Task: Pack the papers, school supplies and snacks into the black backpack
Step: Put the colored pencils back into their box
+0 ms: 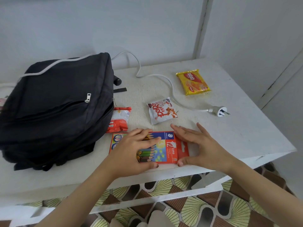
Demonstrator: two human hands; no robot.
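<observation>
Flat on a white table (246,131), taking up its left end: the black backpack (54,108), front pocket up, zip pull showing.

Just right of the backpack's near corner: a pencil box (165,149), red, lying flat close to the table's near edge, coloured pencils printed on its face. Partly under it, on the side toward the backpack: a second box (115,140), only one end in view.

On the pencil box from the backpack side: the left hand (136,149), palm down, fingers close together and lightly bent across the lid, thumb tip against the near edge. At the box's end away from the backpack: the right hand (200,145), fingers straight and spread apart, reaching over the far edge, thumb tip touching the near corner. Box not lifted.

Touching the backpack's right side, just behind the boxes: a red snack (120,120). Further right of the backpack, apart from it: a white snack (161,111). Well apart from the backpack, toward the far right: a yellow snack (193,81).

From behind the backpack, running rightward between the white and yellow snacks: a white cord (170,82), ending in a plug (221,110).

Below the table edge: patterned floor (188,208).
</observation>
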